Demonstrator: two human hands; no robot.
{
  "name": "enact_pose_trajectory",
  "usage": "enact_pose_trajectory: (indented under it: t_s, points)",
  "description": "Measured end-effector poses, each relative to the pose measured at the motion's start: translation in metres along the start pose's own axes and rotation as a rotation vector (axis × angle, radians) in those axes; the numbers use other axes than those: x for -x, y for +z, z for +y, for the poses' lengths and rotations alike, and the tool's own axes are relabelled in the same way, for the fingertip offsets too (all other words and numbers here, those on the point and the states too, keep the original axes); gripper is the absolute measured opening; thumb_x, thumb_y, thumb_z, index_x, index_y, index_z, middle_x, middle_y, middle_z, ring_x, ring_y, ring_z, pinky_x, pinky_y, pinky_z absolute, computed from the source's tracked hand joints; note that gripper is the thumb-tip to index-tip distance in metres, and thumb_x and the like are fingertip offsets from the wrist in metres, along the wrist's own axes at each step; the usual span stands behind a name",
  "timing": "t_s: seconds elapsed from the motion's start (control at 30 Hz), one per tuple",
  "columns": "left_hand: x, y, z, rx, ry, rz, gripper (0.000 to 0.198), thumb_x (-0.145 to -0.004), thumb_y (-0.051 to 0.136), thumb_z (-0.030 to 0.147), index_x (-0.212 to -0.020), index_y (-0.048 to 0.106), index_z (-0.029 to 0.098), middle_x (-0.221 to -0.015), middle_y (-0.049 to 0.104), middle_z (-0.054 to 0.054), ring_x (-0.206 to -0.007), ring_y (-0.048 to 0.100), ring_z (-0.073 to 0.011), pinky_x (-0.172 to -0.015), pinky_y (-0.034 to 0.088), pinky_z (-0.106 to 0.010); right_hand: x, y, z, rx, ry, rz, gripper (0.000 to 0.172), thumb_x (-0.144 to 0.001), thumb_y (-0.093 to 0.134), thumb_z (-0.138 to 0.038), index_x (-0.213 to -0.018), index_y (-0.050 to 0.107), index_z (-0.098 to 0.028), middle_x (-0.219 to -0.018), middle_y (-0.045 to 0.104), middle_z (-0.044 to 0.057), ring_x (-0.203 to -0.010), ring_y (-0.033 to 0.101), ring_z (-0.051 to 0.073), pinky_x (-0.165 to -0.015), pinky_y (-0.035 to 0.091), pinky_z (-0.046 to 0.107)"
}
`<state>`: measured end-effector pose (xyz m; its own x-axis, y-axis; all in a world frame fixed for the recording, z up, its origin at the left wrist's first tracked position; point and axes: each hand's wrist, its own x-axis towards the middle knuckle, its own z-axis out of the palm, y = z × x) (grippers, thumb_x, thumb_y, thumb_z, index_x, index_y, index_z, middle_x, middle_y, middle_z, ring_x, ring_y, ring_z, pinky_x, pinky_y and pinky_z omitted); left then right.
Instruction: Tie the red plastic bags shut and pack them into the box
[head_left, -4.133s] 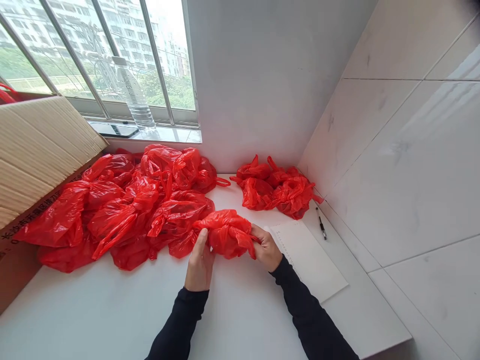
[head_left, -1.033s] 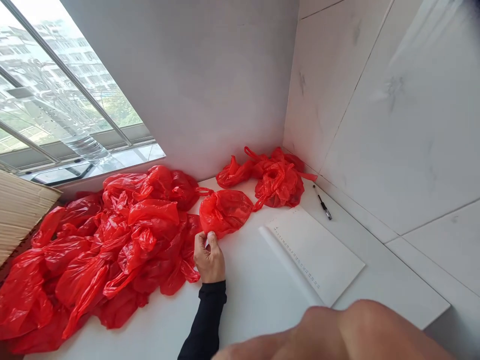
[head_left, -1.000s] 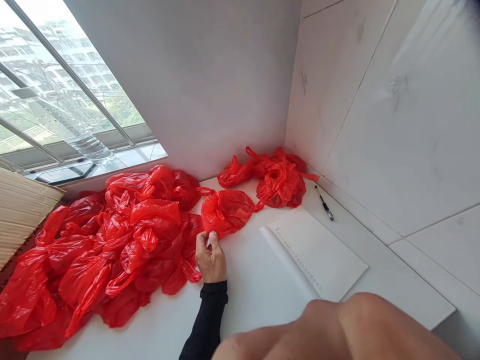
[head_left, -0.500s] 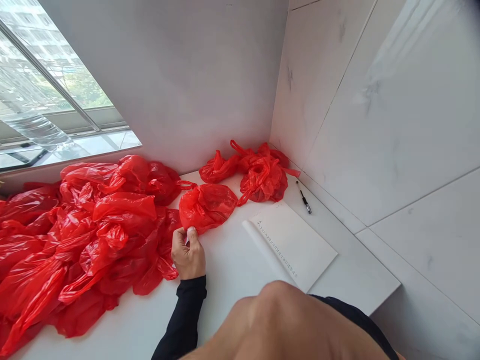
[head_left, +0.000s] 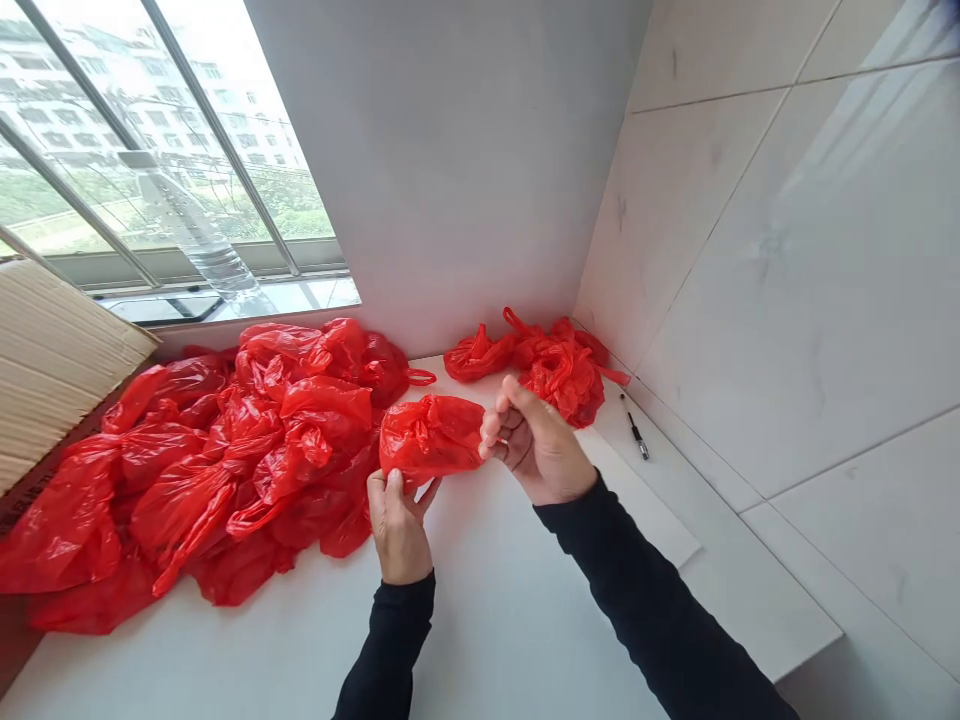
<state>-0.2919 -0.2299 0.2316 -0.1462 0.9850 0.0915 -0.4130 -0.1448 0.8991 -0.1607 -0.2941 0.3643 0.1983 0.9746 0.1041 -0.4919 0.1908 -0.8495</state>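
My left hand (head_left: 401,525) grips the near edge of a red plastic bag (head_left: 431,437), a loosely filled, crumpled bundle with a knot-like gather on top. Whether the bag is raised off the table I cannot tell. At the bag's right end, my right hand (head_left: 536,440) has its palm turned to the left, thumb up and fingers half bent. Nothing shows inside it; its fingertips are beside the bag's edge, perhaps touching. Just left of the bag lies a big heap of red plastic bags (head_left: 277,460). Behind the right hand sit more red bags (head_left: 566,375) in the corner.
A white notebook (head_left: 645,500) lies on the white table (head_left: 480,620), partly hidden by my right arm. Beyond it is a black pen (head_left: 635,430) along the tiled wall. A cardboard box (head_left: 67,360) stands at left. On the window sill are a clear water bottle (head_left: 202,235) and a dark flat object.
My right hand has moved from close under the camera to the bag's right end. The left hand keeps its hold on the bag. The view has swung left, bringing the box in.
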Motion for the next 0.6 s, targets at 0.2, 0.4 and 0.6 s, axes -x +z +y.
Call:
enact_pose_trajectory:
  t_s: [0.2, 0.4, 0.6]
  points:
    - [0.002, -0.014, 0.009, 0.621, -0.250, -0.007, 0.012, -0.084, 0.048, 0.026, -0.085, 0.059, 0.021, -0.102, 0.071, -0.006, -0.100, 0.064, -0.0231, -0.086, 0.053, -0.043, -0.016, -0.072, 0.114, 0.257, 0.097, 0.408, 0.045, -0.071, 0.074, -0.040, -0.108, 0.054, -0.023, -0.092, 0.062, 0.002, -0.075, 0.062, 0.015, -0.054, 0.053, 0.024]
    - [-0.002, -0.019, 0.011, 0.719, -0.437, 0.037, 0.036, -0.080, 0.041, 0.018, -0.104, 0.068, 0.017, -0.092, 0.074, -0.009, -0.082, 0.069, -0.0217, -0.069, 0.054, -0.032, -0.008, -0.072, 0.134, 0.439, -0.011, 0.362, 0.058, -0.084, 0.062, -0.047, -0.132, 0.044, -0.021, -0.131, 0.053, 0.016, -0.115, 0.059, 0.027, -0.088, 0.055, 0.043]
    - [0.010, -0.009, 0.005, 0.592, -0.467, -0.047, 0.026, -0.085, 0.056, 0.028, -0.104, 0.068, 0.014, -0.093, 0.073, -0.007, -0.081, 0.068, -0.0192, -0.071, 0.054, -0.028, 0.011, -0.052, 0.111, 0.887, -0.372, 0.172, 0.042, -0.085, 0.063, -0.046, -0.120, 0.057, -0.025, -0.122, 0.059, 0.008, -0.113, 0.055, 0.025, -0.102, 0.044, 0.045]
